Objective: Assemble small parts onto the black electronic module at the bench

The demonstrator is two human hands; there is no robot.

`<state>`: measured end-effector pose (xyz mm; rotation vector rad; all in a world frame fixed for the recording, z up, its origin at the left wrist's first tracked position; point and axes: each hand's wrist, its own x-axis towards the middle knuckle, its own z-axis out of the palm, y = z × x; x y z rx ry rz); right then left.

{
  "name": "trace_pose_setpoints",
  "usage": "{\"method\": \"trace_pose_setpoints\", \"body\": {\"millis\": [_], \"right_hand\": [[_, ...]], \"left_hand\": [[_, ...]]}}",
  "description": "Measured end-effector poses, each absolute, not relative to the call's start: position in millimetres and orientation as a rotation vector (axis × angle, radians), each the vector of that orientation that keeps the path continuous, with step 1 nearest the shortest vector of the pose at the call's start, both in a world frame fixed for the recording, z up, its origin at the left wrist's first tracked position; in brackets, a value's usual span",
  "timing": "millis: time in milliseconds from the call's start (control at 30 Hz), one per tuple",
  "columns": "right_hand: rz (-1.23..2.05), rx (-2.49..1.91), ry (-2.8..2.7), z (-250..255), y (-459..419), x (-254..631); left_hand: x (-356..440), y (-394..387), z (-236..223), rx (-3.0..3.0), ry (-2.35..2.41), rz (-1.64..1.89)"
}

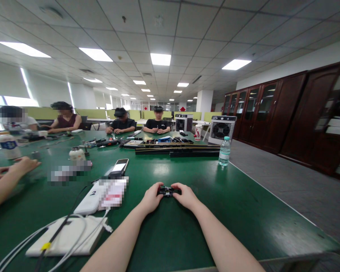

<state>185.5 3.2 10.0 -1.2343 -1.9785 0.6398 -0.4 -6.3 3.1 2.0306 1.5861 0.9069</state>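
Observation:
A small black part (167,191) rests low over the green table (238,204), pinched from both ends. My left hand (152,197) grips its left end with curled fingers. My right hand (185,195) grips its right end the same way. Both forearms reach forward from the near edge of the table. What the part is I cannot make out.
A white power bank (91,199), a white flat box (65,238) with cables and a phone (119,167) lie to the left. A water bottle (224,151) stands ahead right. Long black rails (181,150) cross the middle. Another person's hands (15,168) rest at left; several people sit at the far end.

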Motion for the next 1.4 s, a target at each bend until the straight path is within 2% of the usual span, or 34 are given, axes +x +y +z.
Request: {"method": "trace_pose_setpoints", "body": {"millis": [733,1167,1400], "right_hand": [[0.638,-1.229,-1.984,13.1,1.2,184.5],[0.400,-1.155,-2.125,17.6,-7.9,174.3],[0.416,-1.182,-2.145,14.2,-6.7,175.6]], "left_hand": [[-2.4,-2.5,-0.8,2.084,1.576,0.870],[-0.6,-8.4,7.6,2.185,1.604,0.790],[-1.1,-6.4,3.9,2.187,1.587,0.815]]}}
